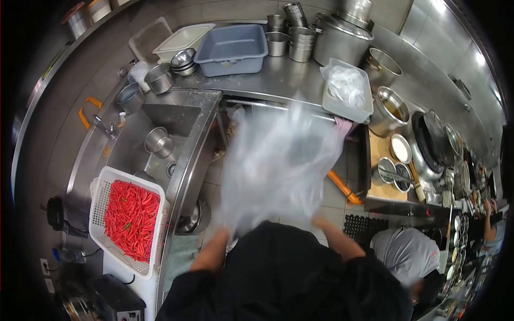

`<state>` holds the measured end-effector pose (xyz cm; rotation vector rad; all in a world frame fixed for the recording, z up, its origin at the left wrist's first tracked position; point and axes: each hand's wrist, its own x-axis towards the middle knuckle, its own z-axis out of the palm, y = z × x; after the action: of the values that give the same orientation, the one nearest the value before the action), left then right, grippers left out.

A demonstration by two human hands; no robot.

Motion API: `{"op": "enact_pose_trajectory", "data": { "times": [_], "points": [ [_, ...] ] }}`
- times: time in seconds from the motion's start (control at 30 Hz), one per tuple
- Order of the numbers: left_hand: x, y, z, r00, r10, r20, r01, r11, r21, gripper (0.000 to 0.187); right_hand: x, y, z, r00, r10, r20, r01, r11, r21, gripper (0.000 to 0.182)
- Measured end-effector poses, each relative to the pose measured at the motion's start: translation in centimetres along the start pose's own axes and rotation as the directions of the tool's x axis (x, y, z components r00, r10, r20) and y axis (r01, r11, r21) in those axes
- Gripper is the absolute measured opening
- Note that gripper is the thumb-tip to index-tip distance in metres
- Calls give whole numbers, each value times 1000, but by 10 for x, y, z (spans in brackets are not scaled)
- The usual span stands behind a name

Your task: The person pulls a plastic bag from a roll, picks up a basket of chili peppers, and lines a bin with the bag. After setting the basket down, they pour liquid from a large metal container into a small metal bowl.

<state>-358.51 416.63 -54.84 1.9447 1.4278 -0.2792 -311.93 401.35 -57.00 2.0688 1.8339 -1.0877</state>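
Observation:
A large translucent plastic bag (pixel 278 160), blurred by motion, spreads out in front of my body over the floor. At its lower left edge is my left hand (pixel 220 236), and at its lower right edge my right hand (pixel 320 222). Both hands are smeared and partly covered by the bag, so their fingers cannot be made out. To the left, a white perforated basket (pixel 97 214) full of red chillies (pixel 131 219) stands beside the sink (pixel 176 120).
A grey-blue tub (pixel 230 51), steel pots (pixel 342 45) and a white bin (pixel 364 109) holding plastic line the back counter. An orange pipe (pixel 344 187) lies low at right. A bent-over co-worker (pixel 405 250) is close on my right.

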Motion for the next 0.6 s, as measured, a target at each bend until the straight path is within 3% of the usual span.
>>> {"op": "enact_pose_trajectory", "data": {
  "times": [0.07, 0.1, 0.17, 0.23, 0.27, 0.3, 0.33, 0.37, 0.4, 0.47, 0.5, 0.57, 0.6],
  "points": [
    [-93, -47, 41, 950, -129, 284, 157, 984, -80, 36, -56, 89, 115, 997, -67, 45, 62, 993, 102, 52],
    [-125, -51, 32, 913, -163, 374, 207, 975, -82, 37, -92, 93, 107, 987, 33, 155, -56, 988, 147, 46],
    [-122, -52, 7, 902, -173, 396, 207, 977, -45, 40, -95, 91, 58, 972, 214, 102, -235, 920, 314, 36],
    [-71, -28, -69, 976, -164, 144, 191, 960, -203, 43, -59, 73, -35, 920, 355, -164, -173, 746, 643, 29],
    [-27, -25, -114, 978, -56, -200, -82, 783, -617, 36, -41, 51, -100, 857, 384, -345, 6, 660, 751, 27],
    [-35, 48, -217, 836, -276, -475, -146, 722, -676, 37, -63, -17, -210, 785, 505, -359, 68, 505, 861, 38],
    [-56, 98, -307, 726, -394, -563, -156, 704, -693, 35, -81, -55, -281, 609, 474, -636, 363, 547, 754, 44],
    [-92, 146, -374, 489, -270, -830, -491, 701, -517, 31, -117, -105, -347, 393, 447, -804, 386, 713, 585, 43],
    [-131, 185, -428, 272, -161, -949, -574, 764, -294, 27, -146, -138, -394, 156, 398, -904, 484, 767, 421, 36],
    [-196, 243, -467, 93, -229, -969, -936, 311, -164, 23, -222, -213, -438, 27, 400, -916, 666, 676, 315, 33],
    [-216, 251, -456, -7, -195, -981, -970, 241, -41, 21, -232, -223, -430, -50, 341, -939, 657, 719, 226, 32],
    [-207, 235, -399, -105, 20, -994, -904, 414, 104, 18, -201, -213, -377, -18, 180, -983, 665, 736, 123, 34],
    [-179, 215, -364, -37, 149, -988, -805, 582, 118, 18, -186, -208, -351, -2, 98, -995, 675, 735, 71, 36]
  ]
}}
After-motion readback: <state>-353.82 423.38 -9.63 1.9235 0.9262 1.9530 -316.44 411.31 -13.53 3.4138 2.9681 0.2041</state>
